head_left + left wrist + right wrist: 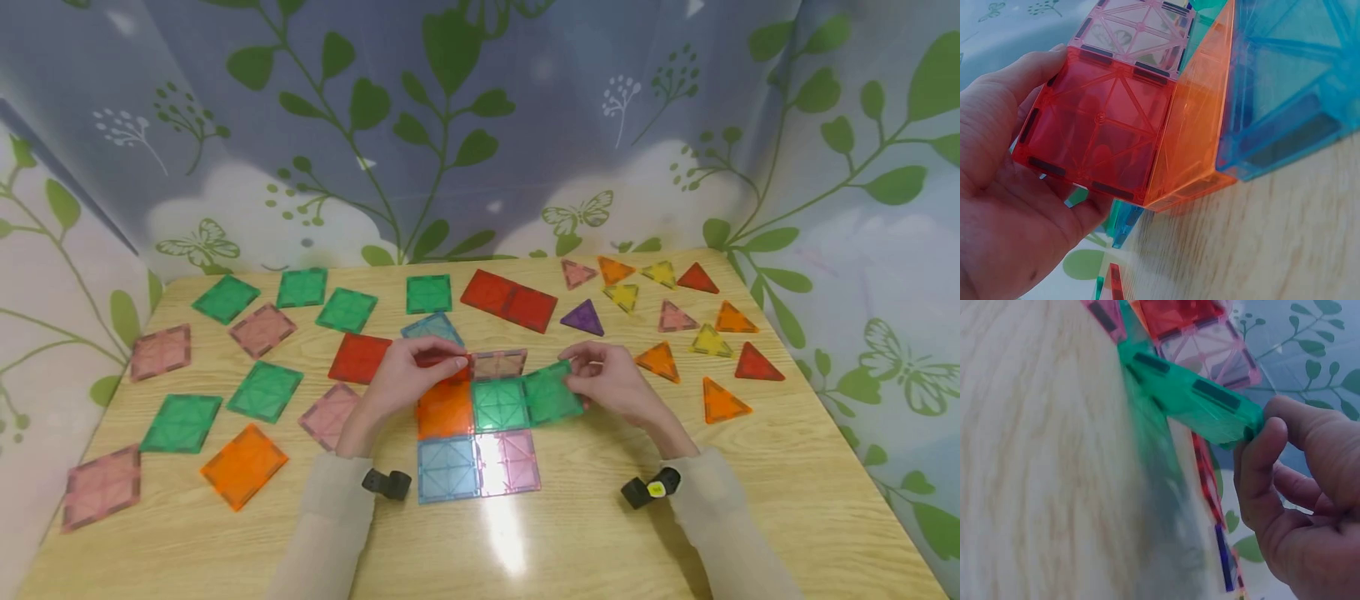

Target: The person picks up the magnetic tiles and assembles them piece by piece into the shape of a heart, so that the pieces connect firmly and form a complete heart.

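In the head view, flat magnetic tiles lie joined mid-table: an orange square (444, 414), a green square (500, 406), a light blue square (447, 469) and a pink square (517, 463). My left hand (405, 371) grips a red square magnetic tile (1100, 125), raised along the orange tile's far edge. Beside the red one, a pink tile (501, 364) stands raised behind the flat green one. My right hand (613, 385) pinches the outer edge of another green square magnetic tile (1197, 400), tilted up, its inner edge against the flat green tile.
Loose square tiles, such as a green one (265, 392) and an orange one (244, 467), spread across the left. Two joined red squares (510, 301) lie at the back. Several triangular tiles, among them a purple one (583, 318), are on the right. A patterned curtain (480, 125) borders the table.
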`<state>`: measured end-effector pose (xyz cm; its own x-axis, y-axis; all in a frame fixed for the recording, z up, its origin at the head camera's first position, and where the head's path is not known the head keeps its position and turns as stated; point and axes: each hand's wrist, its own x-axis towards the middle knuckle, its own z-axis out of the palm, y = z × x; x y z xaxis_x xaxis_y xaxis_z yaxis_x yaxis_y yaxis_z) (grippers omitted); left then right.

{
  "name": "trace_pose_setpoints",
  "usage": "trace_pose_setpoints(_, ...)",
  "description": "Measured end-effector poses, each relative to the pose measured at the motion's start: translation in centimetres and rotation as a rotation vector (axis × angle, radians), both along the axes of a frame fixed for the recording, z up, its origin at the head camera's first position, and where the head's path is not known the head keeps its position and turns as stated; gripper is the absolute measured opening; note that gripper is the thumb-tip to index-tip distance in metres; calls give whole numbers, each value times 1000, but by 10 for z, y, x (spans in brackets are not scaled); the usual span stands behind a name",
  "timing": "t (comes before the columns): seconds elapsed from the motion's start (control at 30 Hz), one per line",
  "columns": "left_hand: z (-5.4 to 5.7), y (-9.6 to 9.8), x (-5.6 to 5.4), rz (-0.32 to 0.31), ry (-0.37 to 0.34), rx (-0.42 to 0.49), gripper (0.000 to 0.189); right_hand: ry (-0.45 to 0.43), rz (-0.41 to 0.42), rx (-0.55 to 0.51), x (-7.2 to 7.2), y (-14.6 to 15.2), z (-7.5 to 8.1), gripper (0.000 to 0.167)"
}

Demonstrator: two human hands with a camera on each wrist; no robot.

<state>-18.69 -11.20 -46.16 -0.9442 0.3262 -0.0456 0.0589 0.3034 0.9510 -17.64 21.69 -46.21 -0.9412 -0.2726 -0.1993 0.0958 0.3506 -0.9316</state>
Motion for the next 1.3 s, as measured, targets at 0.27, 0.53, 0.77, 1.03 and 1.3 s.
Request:
trace_pose_setpoints(0.27,0,1,1,-6,23,16,18,19,5,-82,5,-11,5,35)
trace_pose_setpoints(0.53,-2,1,1,1,9,12,17,16,41,-165,6,-17,-2,40)
trace_pose_setpoints(0.77,-1,1,0,-1,18,8,18,31,56,-154,5,-24,-1,38)
trace_pose_setpoints(1.03,0,1,0,-8,22,5,17,79,86,-133,5,-29,-2,35)
trace_pose_setpoints(1.3,0,1,1,-6,19,7,17,83,79,-112,4,-26,-3,32)
